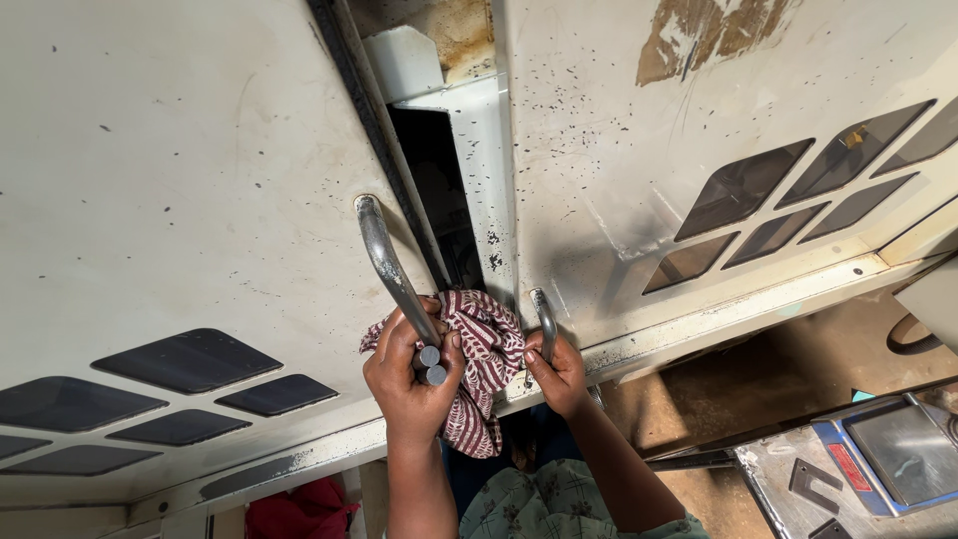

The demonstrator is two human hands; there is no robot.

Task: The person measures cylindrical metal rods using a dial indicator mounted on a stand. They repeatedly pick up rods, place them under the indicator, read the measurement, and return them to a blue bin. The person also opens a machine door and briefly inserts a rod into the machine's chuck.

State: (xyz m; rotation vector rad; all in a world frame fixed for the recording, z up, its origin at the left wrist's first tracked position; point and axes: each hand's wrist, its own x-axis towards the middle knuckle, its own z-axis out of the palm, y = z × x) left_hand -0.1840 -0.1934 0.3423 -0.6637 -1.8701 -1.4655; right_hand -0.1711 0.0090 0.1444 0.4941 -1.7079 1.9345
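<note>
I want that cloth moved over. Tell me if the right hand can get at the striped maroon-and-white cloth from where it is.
Probably yes. The right hand grips the small metal handle right beside the striped maroon-and-white cloth, which hangs under the left hand. Nothing lies between them, though it would have to release the handle.

Left door handle (391, 271) btm hidden by cloth (481, 359); cabinet interior dark.

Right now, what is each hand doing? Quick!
Left hand: closed on the left door handle, with the striped cloth beside it.
Right hand: closed on the right door handle.
</note>
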